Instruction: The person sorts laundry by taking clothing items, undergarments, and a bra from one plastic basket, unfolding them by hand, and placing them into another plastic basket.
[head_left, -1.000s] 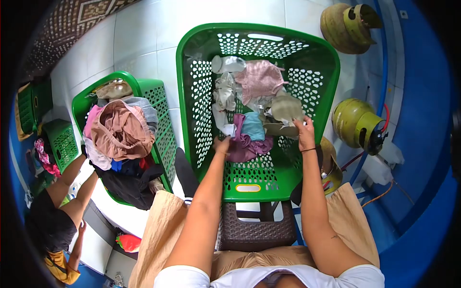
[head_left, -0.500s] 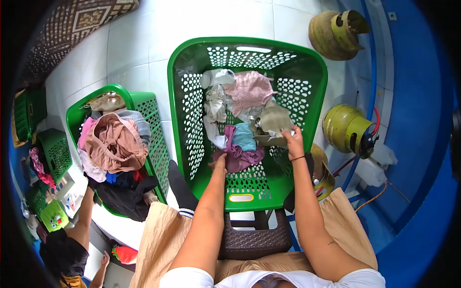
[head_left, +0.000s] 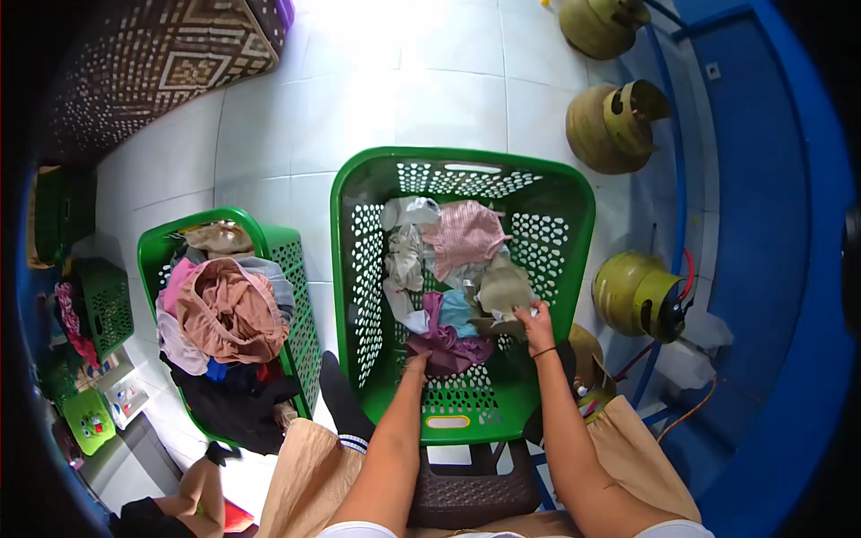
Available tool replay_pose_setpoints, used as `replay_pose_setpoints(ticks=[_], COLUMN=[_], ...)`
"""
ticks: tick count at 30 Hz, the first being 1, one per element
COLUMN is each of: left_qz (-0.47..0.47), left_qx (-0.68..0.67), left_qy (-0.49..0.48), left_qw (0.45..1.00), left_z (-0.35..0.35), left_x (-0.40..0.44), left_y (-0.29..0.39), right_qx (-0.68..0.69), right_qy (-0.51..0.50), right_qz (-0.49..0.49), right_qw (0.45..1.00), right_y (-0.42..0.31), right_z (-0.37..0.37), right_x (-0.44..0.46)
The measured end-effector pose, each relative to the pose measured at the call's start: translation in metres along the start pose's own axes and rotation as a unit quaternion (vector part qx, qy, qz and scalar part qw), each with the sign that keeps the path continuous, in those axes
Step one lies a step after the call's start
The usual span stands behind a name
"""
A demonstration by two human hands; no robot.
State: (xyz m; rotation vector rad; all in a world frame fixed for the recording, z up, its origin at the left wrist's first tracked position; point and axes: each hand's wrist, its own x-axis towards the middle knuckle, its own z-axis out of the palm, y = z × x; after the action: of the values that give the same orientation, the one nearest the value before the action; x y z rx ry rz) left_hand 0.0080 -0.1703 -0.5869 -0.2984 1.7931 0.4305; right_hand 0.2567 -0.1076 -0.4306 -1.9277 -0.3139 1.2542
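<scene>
A large green laundry basket (head_left: 462,165) stands in front of me with several small garments inside. My left hand (head_left: 416,360) is closed at the left edge of a purple garment (head_left: 456,351), its fingers partly hidden by the cloth. On the right, my right hand (head_left: 536,326) pinches the edge of an olive-beige garment (head_left: 505,289). Between the hands lies a light blue cloth (head_left: 457,312). Farther back in the basket are a pink checked top (head_left: 466,235) and greyish-white clothes (head_left: 405,258).
To the left, a second green basket (head_left: 291,269) is heaped with clothes, a brown-pink pair of shorts (head_left: 231,309) on top. Gas cylinders (head_left: 610,130) line the blue wall at right. A brown stool (head_left: 473,489) is below the basket. Another person's arm (head_left: 204,489) shows at lower left.
The view has shifted, so the baskets appear lower. Both hands stay at the same garments. The other person's arm at lower left has drawn away from the heaped basket.
</scene>
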Motion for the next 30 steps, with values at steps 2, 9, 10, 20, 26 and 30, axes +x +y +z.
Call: replay_pose_setpoints(ticks=[2, 9, 10, 20, 26, 30], left_qz=[0.012, 0.052, 0.065, 0.188, 0.266, 0.317], left_qx=[-0.009, -0.027, -0.031, -0.052, -0.048, -0.043], left_qy=[-0.026, -0.105, -0.119, -0.286, -0.378, -0.437], left_qw=[1.0, 0.993, 0.99, 0.938, 0.885, 0.84], left_z=[0.007, 0.003, -0.001, -0.03, -0.036, -0.035], left_x=[-0.008, -0.052, -0.06, -0.155, -0.233, -0.292], left_y=[0.003, 0.005, 0.006, 0.037, 0.09, 0.144], right_qx=[-0.013, -0.024, -0.008, 0.144, 0.226, 0.269], right_qy=[0.007, 0.014, 0.001, -0.121, -0.209, -0.274], right_qz=[0.0, 0.015, 0.016, -0.002, -0.014, -0.025], right_qw=[1.0, 0.999, 1.0, 0.982, 0.951, 0.923], right_y=[0.002, 0.007, 0.007, -0.015, -0.065, -0.111], right_z=[0.0, 0.006, 0.01, 0.004, -0.007, -0.004], right_x=[-0.002, -0.015, -0.02, -0.086, -0.098, -0.097])
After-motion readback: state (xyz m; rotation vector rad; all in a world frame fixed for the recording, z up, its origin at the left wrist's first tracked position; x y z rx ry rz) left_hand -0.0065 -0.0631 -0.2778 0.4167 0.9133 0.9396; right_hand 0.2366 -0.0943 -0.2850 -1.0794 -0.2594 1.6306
